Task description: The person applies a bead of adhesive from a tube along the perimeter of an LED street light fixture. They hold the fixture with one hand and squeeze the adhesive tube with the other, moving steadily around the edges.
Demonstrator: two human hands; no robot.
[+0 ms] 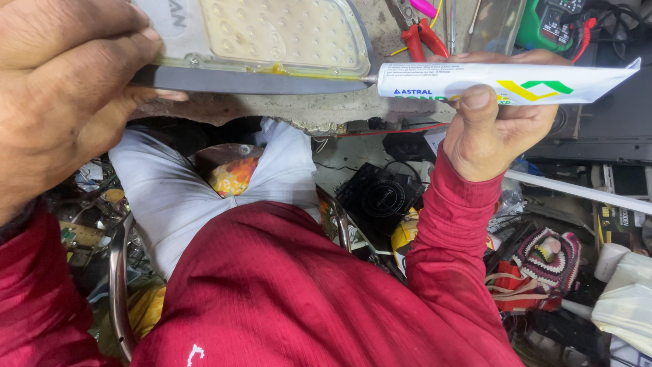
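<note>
The white adhesive tube (506, 83) lies level across the upper right of the view, its nozzle touching the seam of the grey lamp housing (258, 47), where a yellowish bead runs under the dimpled clear lens (285, 30). Your right hand (499, 126) is closed around the tube: thumb pressed on the near face at mid-length, the other fingers wrapped behind it, only their tips showing above the tube. The crimped tail sticks out past your hand to the right. Your left hand (64, 88) grips the housing's left end, fingers curled over its edge. The housing sits over a rough bench edge (299, 112). Red-handled pliers (421, 37) lie beyond the nozzle. Below, red sleeves and cluttered floor.
</note>
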